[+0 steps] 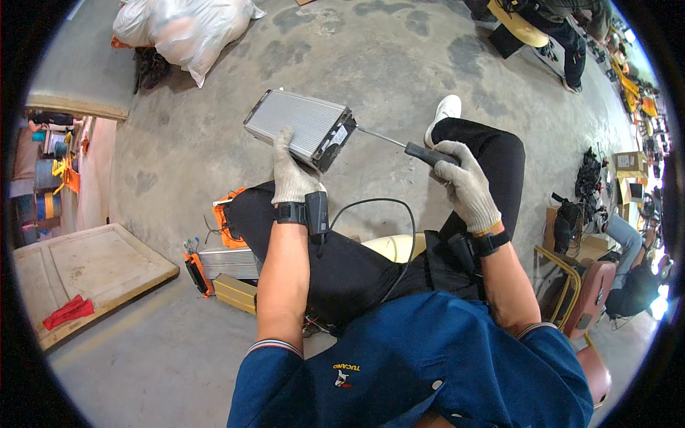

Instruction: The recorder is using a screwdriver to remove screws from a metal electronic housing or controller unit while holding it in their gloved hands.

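Note:
A finned silver metal box (296,121) with a black end plate is held up above my left knee. My left hand (291,171), in a pale knitted glove, grips its near side, thumb on the ribbed face; the fingers beneath are hidden. My right hand (462,182), gloved alike, is wrapped round the dark handle of a screwdriver (422,153). The screwdriver's thin shaft points left, and its tip meets the box's end plate near the upper corner. Whether it sits in a screw is too small to tell.
Beside my left leg lie another finned unit with orange ends (228,262) and a yellowish bar (234,292). A wooden panel (100,274) bears a red cloth (68,312). White sacks (200,36) stand ahead; a brown-padded chair (591,299) and seated people are at right. A black cable loops over my lap.

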Motion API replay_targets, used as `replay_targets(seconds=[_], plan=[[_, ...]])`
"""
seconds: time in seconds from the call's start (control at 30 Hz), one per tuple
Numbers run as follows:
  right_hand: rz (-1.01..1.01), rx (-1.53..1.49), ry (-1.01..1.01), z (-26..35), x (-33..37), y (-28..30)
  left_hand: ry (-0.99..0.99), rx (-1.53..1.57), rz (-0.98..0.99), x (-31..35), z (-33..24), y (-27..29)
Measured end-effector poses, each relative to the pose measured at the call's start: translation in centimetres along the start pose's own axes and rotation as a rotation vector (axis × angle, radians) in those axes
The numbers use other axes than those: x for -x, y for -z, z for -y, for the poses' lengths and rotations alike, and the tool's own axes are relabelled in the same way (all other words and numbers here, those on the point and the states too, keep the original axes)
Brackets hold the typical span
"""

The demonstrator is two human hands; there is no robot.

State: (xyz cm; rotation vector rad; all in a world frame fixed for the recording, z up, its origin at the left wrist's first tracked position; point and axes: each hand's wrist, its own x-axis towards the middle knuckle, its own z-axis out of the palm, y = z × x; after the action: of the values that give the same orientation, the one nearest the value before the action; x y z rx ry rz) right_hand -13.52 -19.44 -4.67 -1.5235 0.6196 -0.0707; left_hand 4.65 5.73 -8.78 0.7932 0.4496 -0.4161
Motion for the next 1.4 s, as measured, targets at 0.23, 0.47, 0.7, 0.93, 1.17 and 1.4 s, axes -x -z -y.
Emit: replay_targets(seconds=[0.23,0.47,0.7,0.93,1.17,1.4], plan=[[-0.021,-0.202,-0.191,0.9,-0.7,-1.7,0.007,0.015,0.008,0.9,-0.2,-0.4],[-0.223,0.065,-0.137,-1.5,-3.6,-0.5,-0.006,-0.047,0.014,-0.2,0.0,0.9],[-0.089,-0.108,-0.264,-3.6,-6.2,-1.2,-0.018,-0.007,0.013,0.1,-0.1,0.4],[0.265,0.020,-0.234,0.6,-7.7,-8.2,0.046,0.013,0.043,1.3,-1.0,-0.6],[0.345,0.086,-0.239,0.1,-10.0,-9.9,0.022,-0.025,0.054,1.1,-0.3,-1.0],[0.296,0.088,-0.186,1.0,-9.1,-10.1,0.050,-0.023,0.037,0.8,-0.4,-1.0]])
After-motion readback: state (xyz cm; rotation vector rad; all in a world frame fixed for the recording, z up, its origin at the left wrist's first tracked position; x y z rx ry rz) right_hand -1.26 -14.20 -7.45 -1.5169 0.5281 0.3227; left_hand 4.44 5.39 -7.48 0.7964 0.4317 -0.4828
